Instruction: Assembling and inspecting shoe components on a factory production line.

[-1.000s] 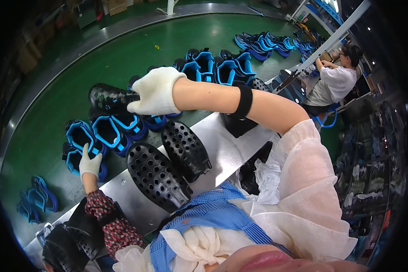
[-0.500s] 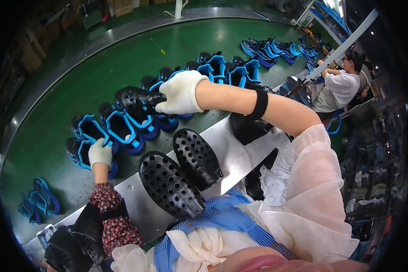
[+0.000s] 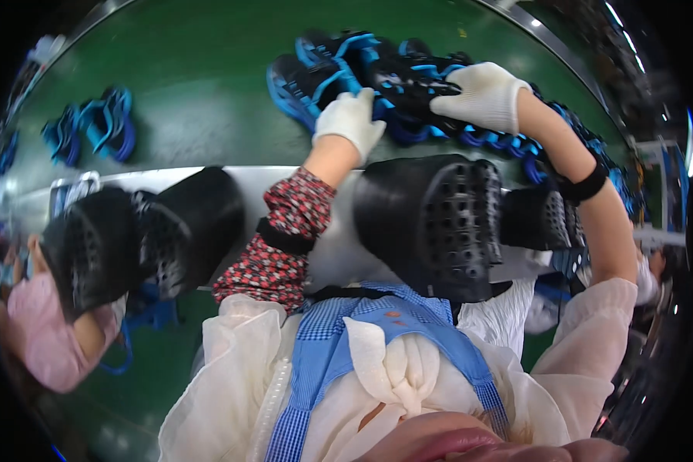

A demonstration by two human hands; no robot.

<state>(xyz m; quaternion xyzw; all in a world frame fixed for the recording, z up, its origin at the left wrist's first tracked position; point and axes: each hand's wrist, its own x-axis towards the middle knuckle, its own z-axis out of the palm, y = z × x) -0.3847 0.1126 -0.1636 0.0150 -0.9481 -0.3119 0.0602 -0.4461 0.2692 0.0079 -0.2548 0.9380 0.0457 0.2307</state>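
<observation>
My left hand, in a white knit glove, grips the near edge of a black and blue sports shoe at the left end of a row on the green surface. My right hand, gloved alike, is closed round the end of a black perforated shoe form. That form lies over the row beside the left hand; motion blurs its outline, and I cannot tell whether it sits inside a shoe. Nearer me, large black perforated forms stand on the metal ledge.
More black forms stand on the ledge at left. Two blue shoes sit apart on the green surface. A person in pink is at the far left. Smaller black forms stand under my right forearm.
The view has swung left, so the shoe row now appears further right. My right hand, with the black form, has come closer to my left hand. The left hand remains at the end shoe.
</observation>
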